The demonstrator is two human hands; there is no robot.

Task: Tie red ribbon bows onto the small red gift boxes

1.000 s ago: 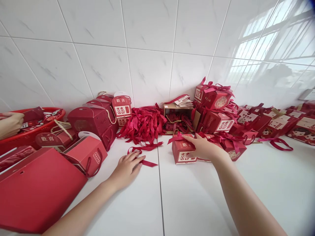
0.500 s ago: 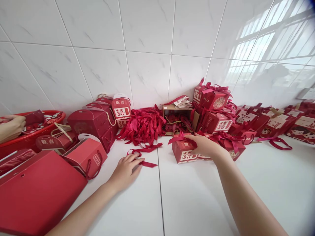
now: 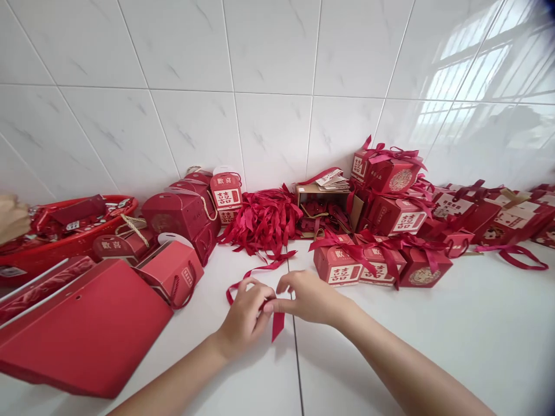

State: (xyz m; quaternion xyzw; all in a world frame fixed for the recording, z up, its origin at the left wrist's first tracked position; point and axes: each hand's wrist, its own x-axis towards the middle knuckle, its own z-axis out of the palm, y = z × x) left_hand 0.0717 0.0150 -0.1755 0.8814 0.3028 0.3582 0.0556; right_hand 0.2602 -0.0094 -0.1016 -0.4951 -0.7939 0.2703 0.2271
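My left hand [image 3: 246, 312] is closed in a pinch on a narrow dark-red ribbon [image 3: 278, 327], whose short cut end hangs below the fingertips. The rest of that ribbon loops behind the hand on the white tabletop. My right hand [image 3: 310, 296] meets it from the right, its thumb lying over the ribbon by the left fingertips. A gap shows between that thumb and the index finger. Just beyond my right hand, a red gift box [image 3: 338, 263] tied with ribbon stands in a row with two similar boxes. Behind both hands lies a heap of cut ribbons [image 3: 267, 219].
Rope-handled red boxes [image 3: 173, 214] and a large red box [image 3: 95, 323] stand on the left. A red basket [image 3: 87, 228] of small packets is at far left, beside another person's blurred hand [image 3: 13, 218]. An open carton [image 3: 356, 214] and stacked boxes line the tiled wall.
My right hand has let go of the ribbon-tied box at the row's left end and moved left to the ribbon. My left hand, earlier lying on the ribbon, now lifts its end.
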